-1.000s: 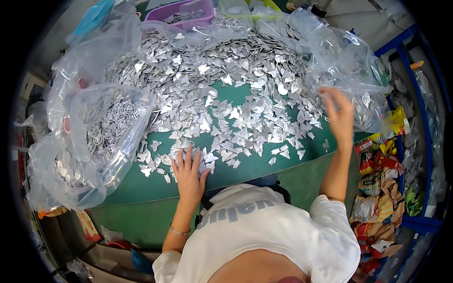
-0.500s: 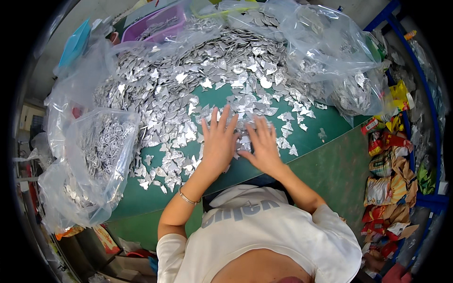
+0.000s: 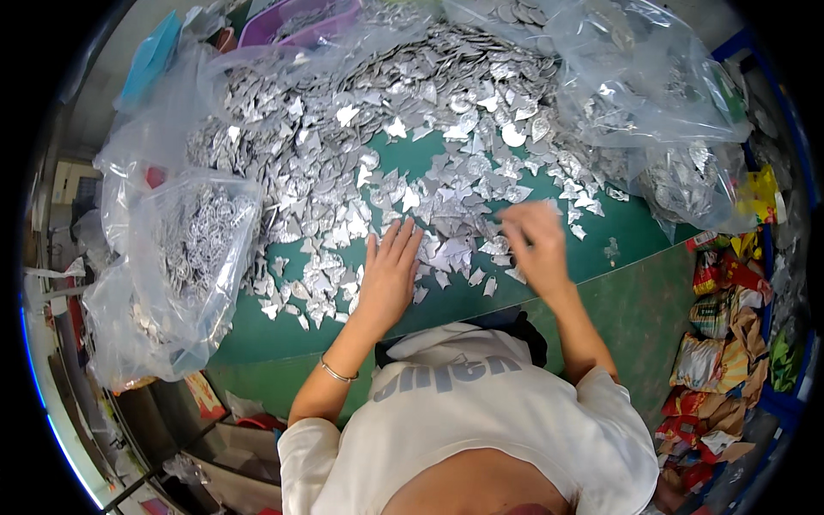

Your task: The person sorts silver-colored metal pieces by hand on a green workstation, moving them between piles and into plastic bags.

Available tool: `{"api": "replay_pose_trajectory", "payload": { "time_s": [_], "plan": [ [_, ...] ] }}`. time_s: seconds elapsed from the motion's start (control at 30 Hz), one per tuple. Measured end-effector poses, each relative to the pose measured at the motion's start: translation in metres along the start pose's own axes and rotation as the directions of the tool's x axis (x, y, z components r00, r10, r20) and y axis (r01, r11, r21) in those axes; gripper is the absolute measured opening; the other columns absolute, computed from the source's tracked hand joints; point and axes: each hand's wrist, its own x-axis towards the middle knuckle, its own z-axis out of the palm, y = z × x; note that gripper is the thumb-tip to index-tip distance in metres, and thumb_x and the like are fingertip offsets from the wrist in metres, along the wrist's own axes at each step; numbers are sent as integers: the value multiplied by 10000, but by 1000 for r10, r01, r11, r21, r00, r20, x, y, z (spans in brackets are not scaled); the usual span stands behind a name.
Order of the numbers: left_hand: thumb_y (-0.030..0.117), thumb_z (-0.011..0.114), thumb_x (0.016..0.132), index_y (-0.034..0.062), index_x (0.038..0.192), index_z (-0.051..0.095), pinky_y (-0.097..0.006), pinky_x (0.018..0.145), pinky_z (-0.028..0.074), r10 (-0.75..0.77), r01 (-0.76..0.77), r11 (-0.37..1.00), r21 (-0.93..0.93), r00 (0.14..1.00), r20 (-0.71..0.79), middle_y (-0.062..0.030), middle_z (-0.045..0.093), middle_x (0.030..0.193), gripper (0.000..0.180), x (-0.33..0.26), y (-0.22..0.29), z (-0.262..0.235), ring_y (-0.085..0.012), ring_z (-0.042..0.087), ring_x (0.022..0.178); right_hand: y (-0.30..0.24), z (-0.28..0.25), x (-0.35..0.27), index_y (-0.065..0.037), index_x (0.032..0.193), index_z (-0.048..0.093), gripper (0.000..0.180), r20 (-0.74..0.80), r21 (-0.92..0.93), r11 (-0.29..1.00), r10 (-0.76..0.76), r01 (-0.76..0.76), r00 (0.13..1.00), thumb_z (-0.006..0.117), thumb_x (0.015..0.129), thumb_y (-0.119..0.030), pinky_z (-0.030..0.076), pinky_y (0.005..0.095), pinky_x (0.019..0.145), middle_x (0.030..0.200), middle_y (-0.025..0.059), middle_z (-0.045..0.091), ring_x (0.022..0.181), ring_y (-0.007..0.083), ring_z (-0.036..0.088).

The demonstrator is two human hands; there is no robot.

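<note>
Flat silver-grey metal pieces, many shaped like small leaves or butterflies, lie in a broad pile (image 3: 300, 163) on a green table (image 3: 275, 335). My left hand (image 3: 390, 270) rests palm down at the near side of the pile, fingers stretched out over some pieces. Right of it is a looser cluster of pieces (image 3: 455, 215). My right hand (image 3: 542, 245) hovers at the cluster's right edge with its fingers bent. Motion blurs those fingertips, so whether they pinch a piece is unclear.
A clear plastic bag (image 3: 193, 249) of openwork metal pieces stands at left. Another large clear bag (image 3: 652, 77) covers the far right. Beyond the pile are a purple basin (image 3: 330, 33) and a blue tray (image 3: 150, 60). Colourful packets (image 3: 712, 360) fill a rack beyond the right edge.
My right hand has lifted away from my left and moved right, its fingers now bent instead of spread. My left hand stays nearly in place, its fingers closer together. The view has shifted slightly.
</note>
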Motion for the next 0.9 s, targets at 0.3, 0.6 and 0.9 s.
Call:
{"api": "replay_pose_trajectory", "payload": {
  "time_s": [0.3,0.6,0.9],
  "plan": [
    [37,571,800,46,1253,436,-517,1038,235,20,-51,966,-254,992,-125,-139,384,1353,473,21,19,-9,-353,334,1266,32,-3,27,-27,794,601,99,-19,-387,922,-28,18,999,650,733,-88,381,362,741,823,60,577,814,252,519],
    [206,614,795,54,1237,452,-512,1025,261,136,-137,990,-14,989,-54,-107,395,1342,495,45,25,17,-336,337,1247,-7,6,6,6,1139,503,296,267,247,829,440,-502,857,552,868,-102,428,290,585,768,107,565,658,152,550],
    [28,568,777,26,1129,520,-521,1026,258,43,-58,990,-131,992,-119,-105,466,1279,356,6,4,3,-322,357,1255,-4,8,9,-7,1063,517,321,249,-130,985,145,-115,958,608,755,4,473,421,644,1001,157,501,774,349,565]
  ]
}}
